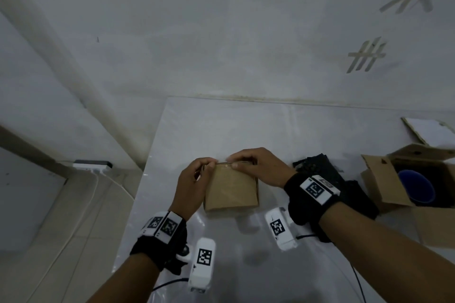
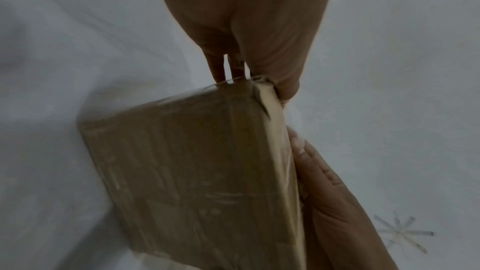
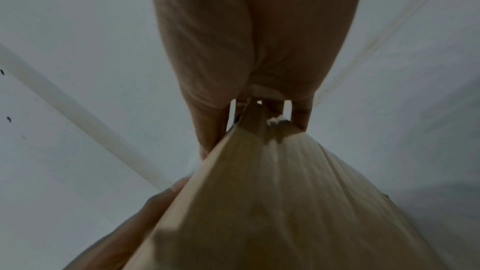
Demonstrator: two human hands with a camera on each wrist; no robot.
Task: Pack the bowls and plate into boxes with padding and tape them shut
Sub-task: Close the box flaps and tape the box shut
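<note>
Both hands [image 1: 197, 174] [image 1: 256, 167] – pinching box [image 1: 231, 189] edge

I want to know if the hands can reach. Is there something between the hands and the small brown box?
Nothing visible. The left hand and right hand already pinch the far top edge of the closed cardboard box. The open box with the blue bowl sits off to the right.
</note>
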